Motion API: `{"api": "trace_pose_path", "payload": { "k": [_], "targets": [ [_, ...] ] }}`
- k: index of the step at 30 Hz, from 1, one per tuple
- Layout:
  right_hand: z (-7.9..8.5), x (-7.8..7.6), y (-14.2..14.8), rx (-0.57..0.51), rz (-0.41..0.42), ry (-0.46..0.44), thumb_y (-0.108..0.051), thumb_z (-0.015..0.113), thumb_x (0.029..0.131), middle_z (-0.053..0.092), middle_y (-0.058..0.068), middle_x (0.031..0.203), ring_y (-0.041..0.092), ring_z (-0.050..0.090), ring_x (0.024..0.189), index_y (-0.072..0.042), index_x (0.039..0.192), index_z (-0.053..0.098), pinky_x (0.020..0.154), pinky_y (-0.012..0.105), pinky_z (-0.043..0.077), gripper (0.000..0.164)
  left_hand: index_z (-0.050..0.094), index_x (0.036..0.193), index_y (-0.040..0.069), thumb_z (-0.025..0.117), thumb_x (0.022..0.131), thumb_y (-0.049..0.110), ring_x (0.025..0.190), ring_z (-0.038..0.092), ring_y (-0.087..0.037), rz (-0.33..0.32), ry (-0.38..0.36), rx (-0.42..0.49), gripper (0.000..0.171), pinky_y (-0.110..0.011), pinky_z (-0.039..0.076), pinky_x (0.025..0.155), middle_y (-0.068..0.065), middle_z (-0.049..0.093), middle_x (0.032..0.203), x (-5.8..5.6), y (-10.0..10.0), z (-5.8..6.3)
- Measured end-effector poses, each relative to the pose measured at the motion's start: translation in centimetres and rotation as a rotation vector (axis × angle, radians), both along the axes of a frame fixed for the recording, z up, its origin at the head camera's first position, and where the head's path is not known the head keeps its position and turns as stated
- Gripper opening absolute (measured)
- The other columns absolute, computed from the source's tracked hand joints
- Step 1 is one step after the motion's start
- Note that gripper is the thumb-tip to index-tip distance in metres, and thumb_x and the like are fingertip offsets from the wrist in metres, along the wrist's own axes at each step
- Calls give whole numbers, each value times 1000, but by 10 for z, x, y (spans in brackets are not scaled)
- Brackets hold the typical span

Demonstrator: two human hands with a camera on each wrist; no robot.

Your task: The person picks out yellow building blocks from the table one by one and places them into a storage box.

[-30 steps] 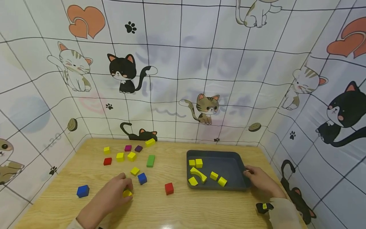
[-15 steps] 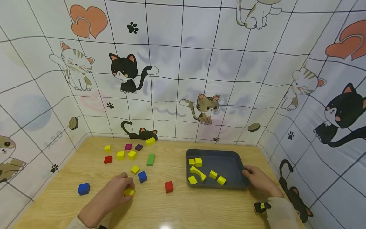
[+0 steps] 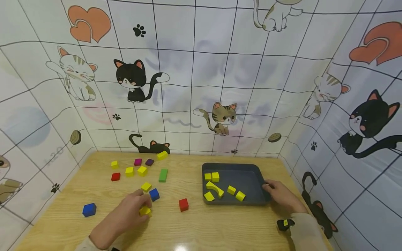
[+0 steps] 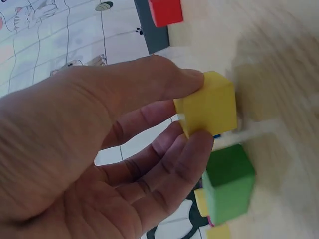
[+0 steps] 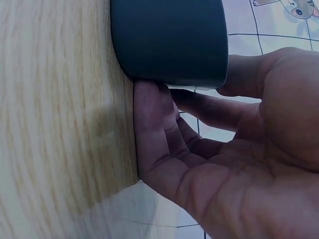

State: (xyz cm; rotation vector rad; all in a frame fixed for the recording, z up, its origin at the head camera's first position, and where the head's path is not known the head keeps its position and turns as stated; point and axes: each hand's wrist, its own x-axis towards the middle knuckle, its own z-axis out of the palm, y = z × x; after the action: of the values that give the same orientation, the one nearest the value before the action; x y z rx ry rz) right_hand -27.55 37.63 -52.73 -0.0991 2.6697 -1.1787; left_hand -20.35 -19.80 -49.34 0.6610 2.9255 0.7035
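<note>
My left hand (image 3: 125, 214) pinches a yellow block (image 4: 212, 104) between thumb and fingertips, low over the table's left half. In the head view that hand partly covers the block. A green block (image 4: 230, 184) stands close by the fingers in the left wrist view. Just beyond the hand lie a blue block (image 3: 154, 195) and another yellow block (image 3: 146, 187). My right hand (image 3: 284, 196) grips the right edge of a dark grey tray (image 3: 248, 170), thumb at the rim and fingers low against its outer side. Several yellow blocks, one an arch (image 3: 215, 189), lie in the tray.
A red block (image 3: 183, 205) sits between left hand and tray. Far left on the wooden table (image 3: 188, 230) are several yellow blocks, a red block (image 3: 115, 176), a magenta block (image 3: 138, 162) and a purple block (image 3: 149, 162). A cat-print curtain (image 3: 176, 76) surrounds the table's back and sides.
My left hand has shifted a little to the right with the yellow block, nearer the blue block. The right hand stays at the tray's edge.
</note>
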Motion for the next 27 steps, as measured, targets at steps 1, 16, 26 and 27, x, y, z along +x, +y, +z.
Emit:
{"api": "trace_pose_path", "payload": {
  "k": [1, 16, 26, 27],
  "targets": [
    [0, -1, 0, -4, -3, -2, -26, 45, 110, 33, 33, 152, 51, 30, 138, 11, 150, 30, 108, 64, 30, 56, 68, 91, 22, 86, 76, 14, 81, 54, -15, -5, 15, 2, 25, -28, 53, 70, 4, 53, 90, -1, 2, 1],
    [3, 0, -1, -27, -19, -22, -24, 45, 109, 33, 35, 151, 52, 29, 138, 12, 149, 32, 109, 65, 29, 55, 63, 96, 20, 85, 78, 11, 78, 55, -16, -148, 245, 113, 29, -22, 52, 66, 1, 52, 91, -26, 69, 23],
    [1, 1, 0, -21, -11, -16, -24, 46, 109, 34, 35, 150, 52, 30, 138, 12, 149, 32, 108, 65, 30, 55, 63, 105, 22, 82, 85, 20, 82, 51, -13, -157, 203, 82, 28, -20, 50, 69, 3, 52, 101, -50, 127, 31],
    [1, 0, 0, -18, -8, -14, -24, 45, 109, 34, 35, 150, 52, 30, 138, 12, 149, 32, 108, 65, 30, 55, 63, 105, 22, 82, 85, 20, 81, 51, -13, -161, 201, 81, 28, -20, 50, 69, 2, 52, 102, -52, 133, 31]
  ]
}}
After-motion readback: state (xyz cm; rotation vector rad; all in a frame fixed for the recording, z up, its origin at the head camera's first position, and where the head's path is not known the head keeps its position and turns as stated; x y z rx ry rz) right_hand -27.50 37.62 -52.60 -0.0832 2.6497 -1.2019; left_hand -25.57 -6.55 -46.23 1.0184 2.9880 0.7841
